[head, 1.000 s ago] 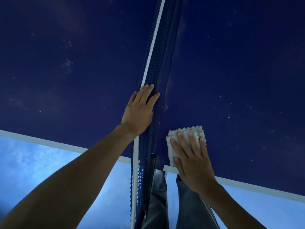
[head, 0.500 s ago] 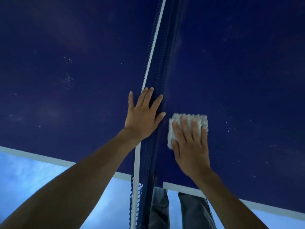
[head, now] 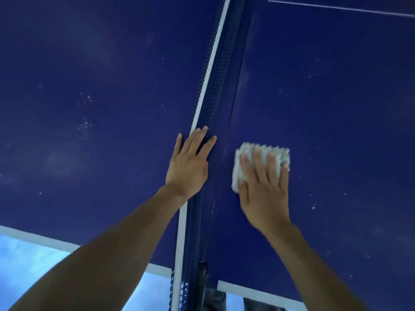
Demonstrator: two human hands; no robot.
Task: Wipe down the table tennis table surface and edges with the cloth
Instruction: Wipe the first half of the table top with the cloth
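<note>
Head view, my right hand point(head: 262, 189) pressed flat on the white cloth point(head: 260, 162), fingers straight, my left hand point(head: 188, 164) lay flat on the net point(head: 213, 95) beside it, holding nothing, blue table point(head: 336, 108) under both.

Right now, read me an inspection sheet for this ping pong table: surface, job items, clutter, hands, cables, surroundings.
Surface: dark blue table with a white edge line; pale specks scattered over both halves.
Job's things: white cloth lies flat on the right half, close beside the net but apart from it.
Clutter: nothing seen.
Grippers: left hand rests on the net's top with straight fingers; right hand presses the cloth with straight, spread fingers.
Cables: nothing seen.
Surroundings: light blue floor beyond the near edge; dark trouser legs below the table end.
</note>
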